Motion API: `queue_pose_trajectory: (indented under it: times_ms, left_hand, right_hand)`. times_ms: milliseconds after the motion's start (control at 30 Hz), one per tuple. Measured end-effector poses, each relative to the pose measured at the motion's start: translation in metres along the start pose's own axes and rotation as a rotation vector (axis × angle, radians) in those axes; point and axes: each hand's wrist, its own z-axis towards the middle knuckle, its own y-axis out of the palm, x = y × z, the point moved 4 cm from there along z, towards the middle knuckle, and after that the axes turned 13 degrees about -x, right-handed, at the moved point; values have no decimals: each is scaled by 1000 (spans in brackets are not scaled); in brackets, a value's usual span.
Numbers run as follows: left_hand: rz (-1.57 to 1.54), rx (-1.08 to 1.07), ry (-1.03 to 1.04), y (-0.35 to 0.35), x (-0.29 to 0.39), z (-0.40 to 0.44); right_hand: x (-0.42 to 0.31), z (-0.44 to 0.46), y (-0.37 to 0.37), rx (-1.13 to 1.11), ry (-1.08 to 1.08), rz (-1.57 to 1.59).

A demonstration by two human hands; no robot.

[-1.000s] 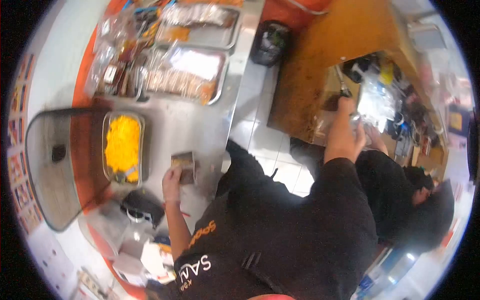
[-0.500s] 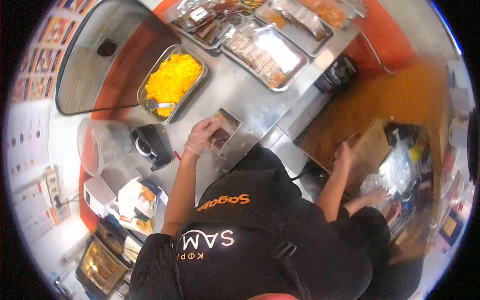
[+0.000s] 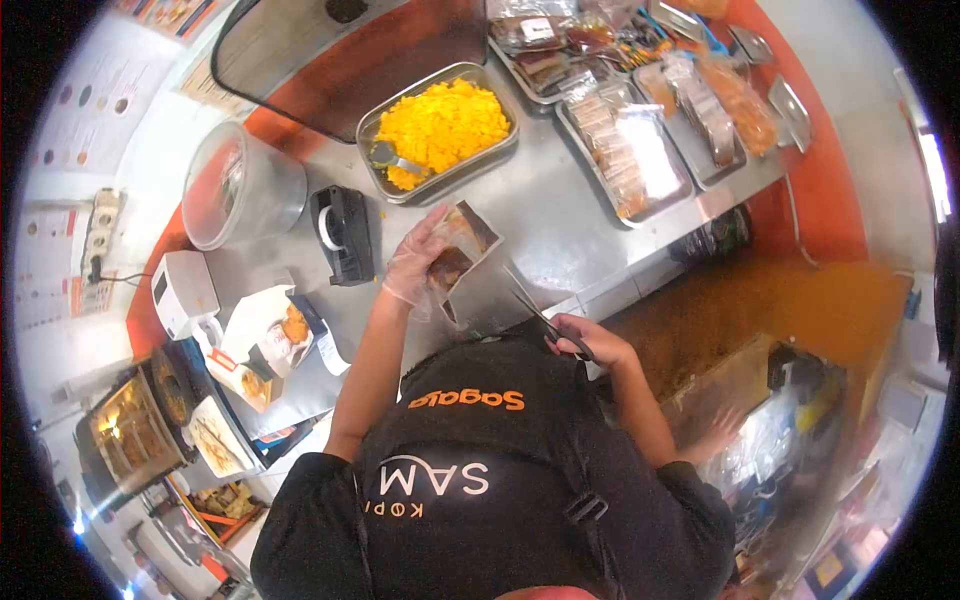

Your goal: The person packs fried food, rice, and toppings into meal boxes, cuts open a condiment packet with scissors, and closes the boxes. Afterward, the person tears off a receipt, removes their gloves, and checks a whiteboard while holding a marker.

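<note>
My left hand (image 3: 415, 260), in a clear plastic glove, is closed on the upper left of a clear flat packet (image 3: 466, 262) with brown contents, held over the steel counter. My right hand (image 3: 590, 342) is bare and grips black-handled scissors (image 3: 541, 317) near the counter's front edge. Their blades point up and left toward the packet, apart from it. Beyond my left hand is a steel tray of chopped yellow food (image 3: 445, 125) with a scoop (image 3: 397, 160) in it. A black tape dispenser (image 3: 342, 235) stands to the left.
Trays of packed food (image 3: 625, 150) line the counter's far right. A clear plastic tub (image 3: 245, 190), a white device (image 3: 184, 292) and an open food box (image 3: 275, 330) stand at left. Another person's hand (image 3: 720, 432) is at right, near plastic bags (image 3: 765, 465).
My right hand has come from the right to the counter's edge, with scissors now plainly visible in it. My left hand still holds the packet. The view has turned.
</note>
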Motion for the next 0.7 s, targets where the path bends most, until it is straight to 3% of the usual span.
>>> queue_pose_trajectory:
  times_ms: [100,333,400,500,600,700]
  left_hand:
    - [17,21,7,-12,-1,-1]
    - [174,-59,-103,-20,-20,-3]
    - [237,-29,-149,-22,-25,-8]
    - [244,-154,-129,-20,-26,-5]
    - [126,-200,-146,-7,-18,-6]
    - [265,-162,-247,-1,-11,-4]
  right_hand:
    - [0,10,-2,-60,59,26]
    - [-22,51,1,-32,-48,-61]
    - [-25,52,4,-7,-46,-32]
    - [-26,51,11,-58,-95,64]
    - [-33,45,18,-80,-117,79]
    - [-40,34,18,-10,-49,22]
